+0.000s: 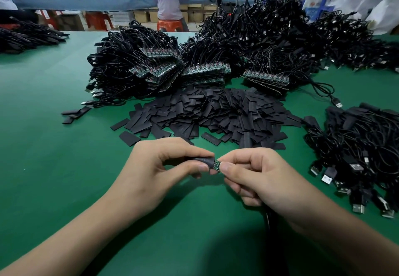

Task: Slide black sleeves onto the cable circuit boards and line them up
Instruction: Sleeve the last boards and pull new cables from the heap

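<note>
**Entry: sleeve-and-board assembly, in work**

**Item.** One flat matt-black tubular sleeve (204,160), partly drawn over a small green circuit board (216,165) that ends a thin black cable (268,219).

**Location.** Held in the air over the green felt-covered table (54,146), just on the near side of the heap of loose black sleeves (216,113).

**Grips.**
- Left hand (164,167): the grip of thumb and forefinger is clamped on the sleeve's flat faces.
- Right hand (257,174): the grip is clamped on the board's exposed end, with the other fingers curled under. The cable drops below this hand toward the person.

**Step in hand (judged).** The sleeve is being fed along the board, and the short green end between the two hands is not yet covered.

**Handling notes.**
- Keep sleeve and board in one straight line, since a tilted board is likely to snag a corner on the sleeve mouth.
- Pinch the sleeve by its edges, not hard on its faces, so the mouth stays open.
- Push in small strokes and shift the right grip back onto the cable as the sleeve nears it.
- Stop when both ends of the board sit evenly inside.

**Appearance.** The sleeve is a short dull-black rectangle, pressed flat and soft-looking. On the board, a row of small pale contacts shows on green. How much of the board lies inside the sleeve cannot be told.

**Related stock.**
- Behind the heap: stacks of bare green boards (205,72) with their cables bundled.
- Right of the heap: a pile of black cables (356,146) with silver plugs, several apparently sleeved already.
</note>
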The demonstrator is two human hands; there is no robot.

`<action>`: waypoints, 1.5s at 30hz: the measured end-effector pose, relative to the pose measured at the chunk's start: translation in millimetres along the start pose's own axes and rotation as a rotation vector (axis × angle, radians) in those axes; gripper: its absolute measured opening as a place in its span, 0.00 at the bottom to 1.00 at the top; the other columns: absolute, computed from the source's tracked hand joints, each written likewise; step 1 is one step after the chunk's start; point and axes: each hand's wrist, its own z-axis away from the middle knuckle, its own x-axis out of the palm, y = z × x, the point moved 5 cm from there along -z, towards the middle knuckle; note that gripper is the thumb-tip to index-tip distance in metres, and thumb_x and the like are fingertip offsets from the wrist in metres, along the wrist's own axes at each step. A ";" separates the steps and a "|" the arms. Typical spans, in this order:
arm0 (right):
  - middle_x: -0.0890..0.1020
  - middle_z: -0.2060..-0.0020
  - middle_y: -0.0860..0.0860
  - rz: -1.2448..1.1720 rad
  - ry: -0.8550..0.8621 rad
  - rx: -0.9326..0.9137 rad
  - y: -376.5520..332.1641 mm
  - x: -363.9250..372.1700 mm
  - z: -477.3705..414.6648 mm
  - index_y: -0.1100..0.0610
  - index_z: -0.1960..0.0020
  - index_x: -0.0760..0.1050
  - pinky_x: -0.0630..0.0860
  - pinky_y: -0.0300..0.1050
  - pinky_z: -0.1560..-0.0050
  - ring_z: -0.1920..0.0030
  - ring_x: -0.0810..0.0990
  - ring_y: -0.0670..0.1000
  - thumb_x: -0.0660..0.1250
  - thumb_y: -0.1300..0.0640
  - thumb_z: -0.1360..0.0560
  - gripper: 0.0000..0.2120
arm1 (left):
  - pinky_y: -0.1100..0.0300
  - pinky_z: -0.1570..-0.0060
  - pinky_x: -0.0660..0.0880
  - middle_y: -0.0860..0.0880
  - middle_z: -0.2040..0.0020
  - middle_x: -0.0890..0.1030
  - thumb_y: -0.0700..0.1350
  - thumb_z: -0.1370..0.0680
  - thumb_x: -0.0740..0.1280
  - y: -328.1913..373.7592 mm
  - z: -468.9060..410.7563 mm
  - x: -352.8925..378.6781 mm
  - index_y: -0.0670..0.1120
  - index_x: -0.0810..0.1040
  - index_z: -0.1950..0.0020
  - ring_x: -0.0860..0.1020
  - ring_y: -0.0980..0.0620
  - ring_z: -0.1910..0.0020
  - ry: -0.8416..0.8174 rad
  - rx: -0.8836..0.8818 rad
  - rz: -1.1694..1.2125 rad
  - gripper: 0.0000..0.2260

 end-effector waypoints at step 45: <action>0.87 0.64 0.56 0.169 -0.010 -0.010 -9.2 -6.6 2.8 0.58 0.54 0.83 0.77 0.39 0.63 0.70 0.80 0.48 0.71 0.54 0.22 0.08 | 0.64 0.54 0.77 0.56 0.55 0.84 0.48 0.23 0.73 11.7 5.5 2.3 0.48 0.87 0.47 0.82 0.60 0.57 -0.014 0.166 -0.193 0.08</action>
